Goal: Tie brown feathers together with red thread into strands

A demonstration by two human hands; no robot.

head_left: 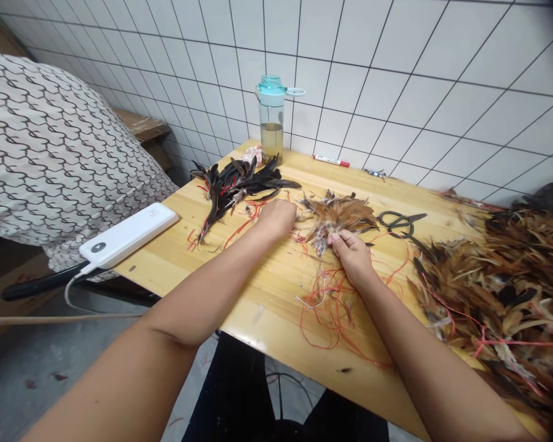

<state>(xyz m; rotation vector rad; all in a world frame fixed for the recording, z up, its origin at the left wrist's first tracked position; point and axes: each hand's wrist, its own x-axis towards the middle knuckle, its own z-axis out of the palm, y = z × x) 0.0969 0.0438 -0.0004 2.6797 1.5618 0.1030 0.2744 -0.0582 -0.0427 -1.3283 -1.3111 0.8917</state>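
My left hand (276, 218) is curled into a loose fist on the wooden table (239, 288), touching the left edge of a small pile of brown feathers (338, 215). What its fingers hold is hidden. My right hand (352, 255) pinches the pale quill ends at the near side of that same pile. A bunch of black feathers (233, 184) lies to the left of my left hand. Loose red threads (332, 307) are scattered under and near my right wrist.
Black scissors (400, 222) lie right of the brown pile. A large heap of brown feathers (507, 288) fills the table's right side. A teal-lidded bottle (271, 120) and a red marker (332, 161) stand by the tiled wall. A white power bank (129, 235) sits at the left corner.
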